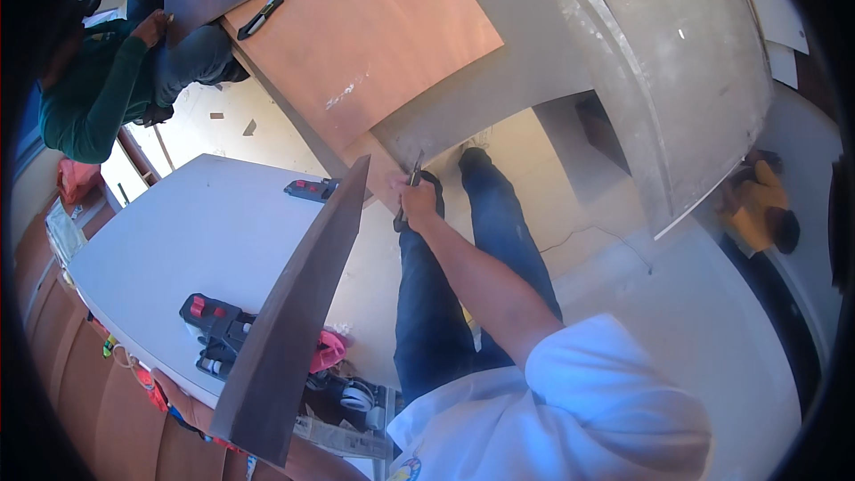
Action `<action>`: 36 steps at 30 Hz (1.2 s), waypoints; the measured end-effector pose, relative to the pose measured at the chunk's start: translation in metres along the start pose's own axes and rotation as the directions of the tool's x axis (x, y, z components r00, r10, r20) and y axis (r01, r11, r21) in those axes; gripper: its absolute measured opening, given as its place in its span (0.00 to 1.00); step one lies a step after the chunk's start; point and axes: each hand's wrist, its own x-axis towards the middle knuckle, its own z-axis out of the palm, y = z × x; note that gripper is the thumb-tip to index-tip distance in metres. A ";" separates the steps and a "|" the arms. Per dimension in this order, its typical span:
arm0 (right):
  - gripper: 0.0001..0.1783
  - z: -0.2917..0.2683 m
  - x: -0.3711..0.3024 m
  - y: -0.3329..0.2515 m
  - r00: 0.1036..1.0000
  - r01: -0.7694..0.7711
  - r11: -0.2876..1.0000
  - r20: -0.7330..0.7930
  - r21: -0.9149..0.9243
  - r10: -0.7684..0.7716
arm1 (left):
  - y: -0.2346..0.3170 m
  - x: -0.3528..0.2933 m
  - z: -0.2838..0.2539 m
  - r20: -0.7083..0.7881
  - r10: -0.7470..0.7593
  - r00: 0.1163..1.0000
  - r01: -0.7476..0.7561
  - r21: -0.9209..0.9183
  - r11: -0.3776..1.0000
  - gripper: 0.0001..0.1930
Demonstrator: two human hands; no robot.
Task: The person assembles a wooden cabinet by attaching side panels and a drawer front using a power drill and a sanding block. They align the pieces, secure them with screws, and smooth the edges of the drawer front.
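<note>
Dark board: the long brown one (294, 307), tilted up, running along the right-hand side of the white tabletop (169, 240). Using it as my landmark for everything here.
Utility knife: the black cutter (400, 220) is just right of the dark board's far end, with a gap between them in this view. Blade sticks out past the fingers on the far side, butt end pokes out on the near side.
Right hand: fingers (419, 202) wrapped snugly round the middle of the knife.
Left hand: mostly tucked behind the dark board's near end, only a bit of it (184, 403) peeking out past the left edge. Can't tell if those fingers are actually gripping, tbh.
Black tools: two with red bits, both left of the dark board, one by its near half (214, 330), the other by its far end (307, 189).
Tan sheet: beyond the dark board's far end (401, 36), second cutter (270, 9) lying on it.
Co-worker: seated, green sleeves (116, 93), off past the dark board, up and left.
</note>
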 end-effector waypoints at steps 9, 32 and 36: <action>0.28 -0.057 -0.038 -0.043 0.785 -0.350 0.932 0.514 -0.090 0.344 | -0.014 0.001 0.028 0.747 -0.231 0.623 0.682 -0.374 0.629 0.29; 0.29 -0.159 -0.064 -0.076 0.824 -0.510 0.767 0.479 0.390 0.304 | -0.046 -0.090 0.251 0.839 -0.189 0.511 0.729 -0.539 -0.422 0.27; 0.28 -0.166 -0.059 -0.078 0.822 -0.528 0.754 0.460 0.391 0.337 | -0.055 -0.099 0.262 0.782 -0.224 0.582 0.696 -0.621 -0.360 0.27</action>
